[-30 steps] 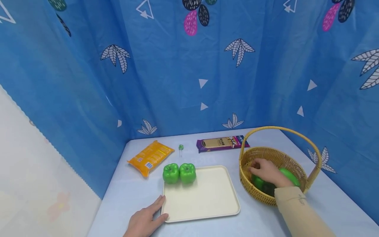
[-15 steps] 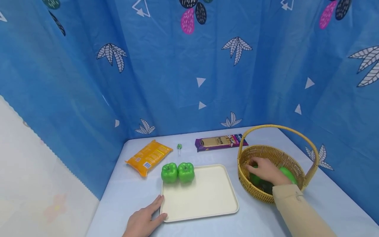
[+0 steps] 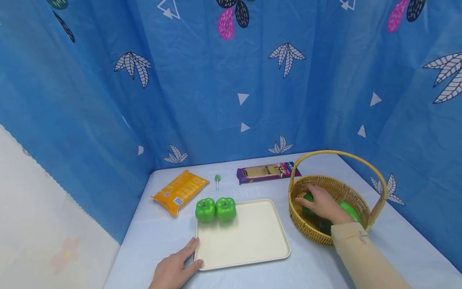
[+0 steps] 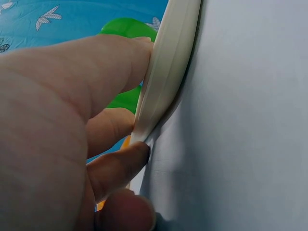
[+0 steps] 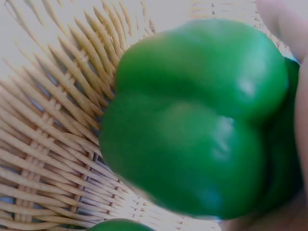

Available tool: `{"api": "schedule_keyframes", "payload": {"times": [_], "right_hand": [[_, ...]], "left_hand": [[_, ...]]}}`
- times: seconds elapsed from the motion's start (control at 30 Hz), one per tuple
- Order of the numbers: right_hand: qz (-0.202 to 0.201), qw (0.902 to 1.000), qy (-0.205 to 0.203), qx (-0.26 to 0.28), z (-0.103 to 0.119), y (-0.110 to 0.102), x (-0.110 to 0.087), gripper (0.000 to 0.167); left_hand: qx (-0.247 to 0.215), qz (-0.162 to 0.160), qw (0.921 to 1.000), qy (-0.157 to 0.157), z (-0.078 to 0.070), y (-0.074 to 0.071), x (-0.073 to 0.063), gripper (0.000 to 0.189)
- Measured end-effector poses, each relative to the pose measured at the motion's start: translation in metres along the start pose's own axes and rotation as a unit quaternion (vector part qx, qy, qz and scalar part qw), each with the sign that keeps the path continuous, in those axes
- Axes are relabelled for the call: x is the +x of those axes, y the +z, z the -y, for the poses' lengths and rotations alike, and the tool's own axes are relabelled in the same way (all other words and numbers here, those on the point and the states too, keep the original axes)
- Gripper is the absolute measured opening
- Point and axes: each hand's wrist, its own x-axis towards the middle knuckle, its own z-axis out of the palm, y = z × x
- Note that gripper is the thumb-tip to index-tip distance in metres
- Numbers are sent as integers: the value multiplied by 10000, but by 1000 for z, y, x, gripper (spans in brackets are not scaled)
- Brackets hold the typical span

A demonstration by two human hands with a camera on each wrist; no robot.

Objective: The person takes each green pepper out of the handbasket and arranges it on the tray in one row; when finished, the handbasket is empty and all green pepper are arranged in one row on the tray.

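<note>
My left hand (image 3: 175,267) lies at the near left corner of a cream tray (image 3: 249,241); its fairly straight fingers touch the rim, as the left wrist view shows. Two green bell peppers (image 3: 205,210) stand side by side on the tray's far left corner. Inside the wicker basket (image 3: 306,233), my right hand (image 3: 323,204) has its thumb and fingers around another green bell pepper (image 5: 192,125). Its lobes fill the right wrist view, with parts of the hand along the right edge. The hand partly covers it in the head view.
A green rounded item (image 3: 350,210) and a dark one (image 3: 325,228) lie in the basket, under its tall handle (image 3: 337,151). Behind the tray are an orange packet (image 3: 180,192), a small green lollipop (image 3: 217,178) and a purple packet (image 3: 267,172). Blue curtain (image 3: 202,100) surrounds the table.
The right thumb and fingers have spread apart in the basket, and the green bell pepper now shows between them. The left hand keeps its place at the tray; the head view shifts slightly.
</note>
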Motion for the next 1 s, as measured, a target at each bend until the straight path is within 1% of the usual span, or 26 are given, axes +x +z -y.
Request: {"api": "schedule_keyframes", "payload": {"times": [0.1,0.2,0.27,0.33,0.47,0.6,0.7,0.77,0.93,1.0], "right_hand": [[138,9996,87,-212,1,-1,-1,61],[164,9996,69,-217,0,0,-2,53],[59,9999,-42,-124,-1,0,-2,49],[-139,9996,-205,-113,-2,1,-2,47],[-476,9977,-468,-153,-4,3,-1,48],[-432,9976,-492,-232,-4,2,-1,52],[-406,9976,-491,-257,-3,2,-2,51],[-435,9976,-495,-225,-2,2,-3,47],[-534,9967,-609,-97,-3,2,-2,30],[-579,9961,-659,-52,-3,2,-2,29]], "left_hand": [[3,-2,10000,33,-1,0,0,87],[1,15,10000,48,-1,0,0,87],[16,25,10000,55,0,0,0,87],[13,38,10000,46,0,-1,0,87],[14,32,10000,32,1,0,0,87],[-4,-2,10000,48,0,1,0,86],[-4,-19,10000,67,0,0,0,86],[-5,-24,10000,73,0,-1,-1,86],[5,-45,9999,91,-1,-3,-2,85],[3,-50,9999,96,-1,-3,-2,85]]}}
